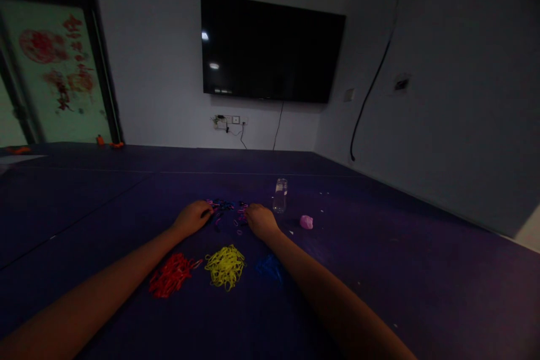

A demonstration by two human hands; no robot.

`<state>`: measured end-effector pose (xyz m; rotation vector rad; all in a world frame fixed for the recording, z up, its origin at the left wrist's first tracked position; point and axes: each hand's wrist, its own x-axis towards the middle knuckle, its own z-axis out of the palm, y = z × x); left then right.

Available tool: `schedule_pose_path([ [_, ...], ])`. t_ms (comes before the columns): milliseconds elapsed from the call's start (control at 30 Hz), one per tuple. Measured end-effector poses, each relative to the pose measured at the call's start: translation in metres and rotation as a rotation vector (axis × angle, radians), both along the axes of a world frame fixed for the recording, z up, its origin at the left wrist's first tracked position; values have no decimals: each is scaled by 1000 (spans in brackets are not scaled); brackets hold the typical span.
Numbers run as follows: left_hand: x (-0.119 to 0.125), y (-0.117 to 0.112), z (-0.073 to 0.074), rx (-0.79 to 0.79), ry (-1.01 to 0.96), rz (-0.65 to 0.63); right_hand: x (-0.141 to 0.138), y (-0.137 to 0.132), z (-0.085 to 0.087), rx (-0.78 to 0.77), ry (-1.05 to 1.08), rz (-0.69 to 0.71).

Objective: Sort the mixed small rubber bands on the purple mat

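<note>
A loose mixed pile of dark, blue and pink rubber bands lies spread between my two hands. At its left edge is my left hand, fingers curled in and thumb close to them, with pink bands right at the fingertips. On the other side my right hand is bent closed against the pile, next to more pink bands. What either hand pinches is hidden or too small to name. Nearer to me are a red heap of rubber bands, a yellow heap and a blue heap beside my right forearm.
A clear bottle stands just beyond my right hand, and a pink lump sits to its right. White scraps are scattered on the purple surface. A television hangs on the far wall, above sockets and cables.
</note>
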<state>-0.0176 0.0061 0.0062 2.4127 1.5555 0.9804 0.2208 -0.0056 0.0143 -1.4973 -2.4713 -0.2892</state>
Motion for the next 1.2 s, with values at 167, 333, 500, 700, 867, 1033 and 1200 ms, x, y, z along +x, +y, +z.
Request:
schedule_pose_path([
  [167,2,-1,-1,15,26,-64,0,-1,0,0,0,-2],
  [333,0,0,-2,29,51,-44,0,-1,1,-2,1,8],
  [500,1,-1,-2,92,123,-14,1,1,-1,7,3,12],
  [700,1,-1,-2,130,148,10,1,2,-3,21,13,18],
  [867,3,-2,0,127,232,87,1,2,-2,25,-12,19],
  [1033,4,-6,3,86,298,119,1,1,-2,34,-27,15],
  [1200,5,-8,2,74,326,149,1,2,-2,26,-18,13],
])
